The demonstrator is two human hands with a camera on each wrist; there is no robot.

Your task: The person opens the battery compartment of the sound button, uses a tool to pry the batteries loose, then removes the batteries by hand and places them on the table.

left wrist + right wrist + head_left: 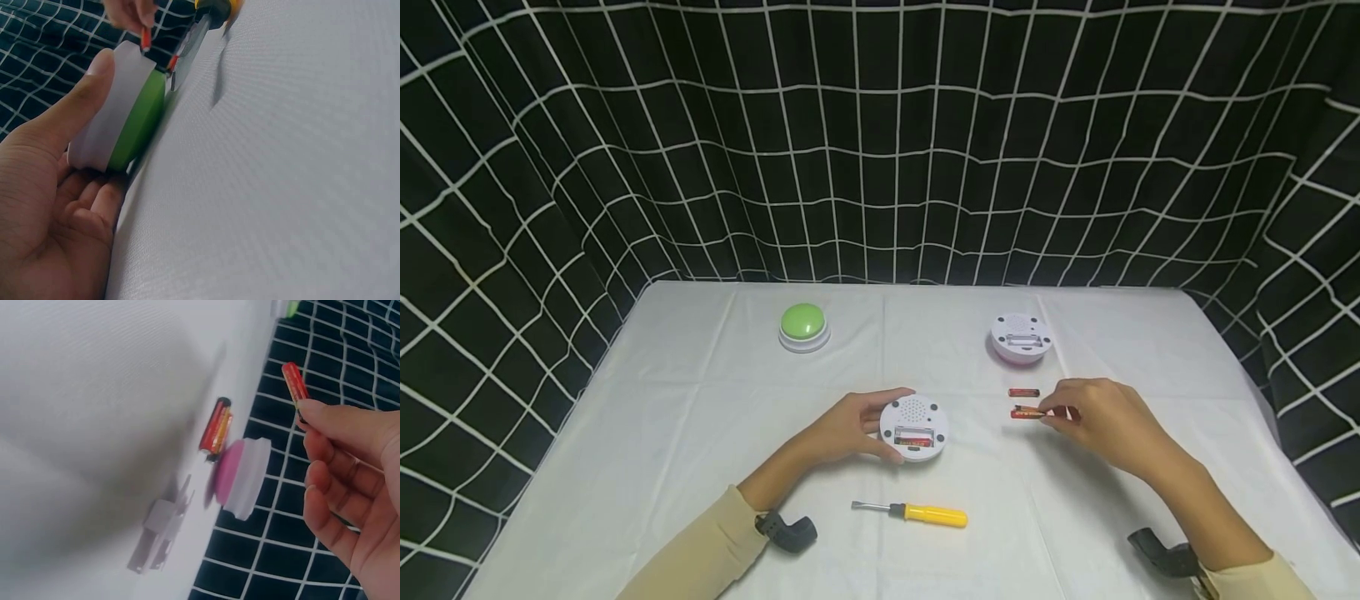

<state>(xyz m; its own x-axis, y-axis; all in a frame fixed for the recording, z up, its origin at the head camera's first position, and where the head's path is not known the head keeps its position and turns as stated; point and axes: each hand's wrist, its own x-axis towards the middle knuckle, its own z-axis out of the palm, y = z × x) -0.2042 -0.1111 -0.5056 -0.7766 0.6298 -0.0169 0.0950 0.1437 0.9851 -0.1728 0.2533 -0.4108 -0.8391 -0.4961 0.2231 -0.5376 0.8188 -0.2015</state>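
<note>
My left hand (850, 429) grips a round white push button (913, 408) by its sides, thumb at the near edge and fingers behind. It is turned over, its green dome (139, 122) facing down toward the table in the left wrist view. One red battery (913, 442) lies in its uncovered battery compartment. My right hand (1097, 417) pinches another red battery (295, 384) between thumb and fingertips, raised over the table. Loose red batteries (215, 428) lie on the cloth close by, one of them the battery (1024, 392) just beyond the fingertips.
A second upturned button (1021, 337), pink underneath, sits at the back right with its compartment uncovered. A green button (803, 325) stands upright at the back left. A yellow-handled screwdriver (917, 513) lies in front. Small pale plastic covers (159, 519) lie on the white cloth.
</note>
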